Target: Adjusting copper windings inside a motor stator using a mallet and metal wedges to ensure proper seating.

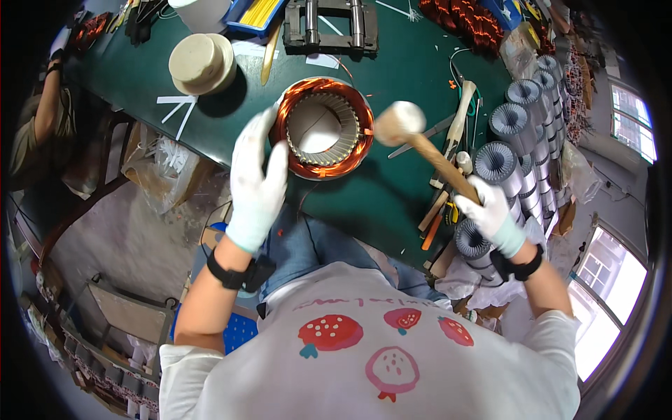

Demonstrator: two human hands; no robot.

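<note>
A stator [323,128] wound with copper wire is seen lying flat on the green worktop [392,189], near its front edge. The left hand [257,180], in a white glove, is laid open against the stator's left side, fingers spread along the winding. A wooden mallet [420,143] is gripped by its handle in the gloved right hand [490,210], its pale head held just beside the stator's right rim, seemingly not touching. Bare stator cores [514,140] are stacked at the right.
</note>
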